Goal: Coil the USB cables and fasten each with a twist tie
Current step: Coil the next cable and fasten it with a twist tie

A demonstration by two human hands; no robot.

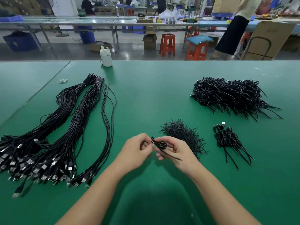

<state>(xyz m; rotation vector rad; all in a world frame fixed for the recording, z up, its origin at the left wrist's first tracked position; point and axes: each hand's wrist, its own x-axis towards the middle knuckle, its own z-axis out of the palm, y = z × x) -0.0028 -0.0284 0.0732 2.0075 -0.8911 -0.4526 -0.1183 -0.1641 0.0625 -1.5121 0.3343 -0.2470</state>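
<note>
Above the green table, my right hand [175, 151] grips a small coiled black USB cable [161, 145], its loose end trailing over my palm. My left hand [138, 151] pinches the coil's left end, where a thin black tie sticks up. A heap of black twist ties [183, 135] lies just right of my hands. Long uncoiled USB cables [65, 127] lie in bundles on the left, their plugs towards me. A few coiled cables [227, 138] lie at the right, and a big pile of coiled cables [230, 96] lies further back.
A white bottle [105, 56] stands at the table's far edge. Rubber bands [62, 81] lie at the back left. Beyond the table are red stools [167, 44], a long workbench [97, 21] and a standing person [235, 26].
</note>
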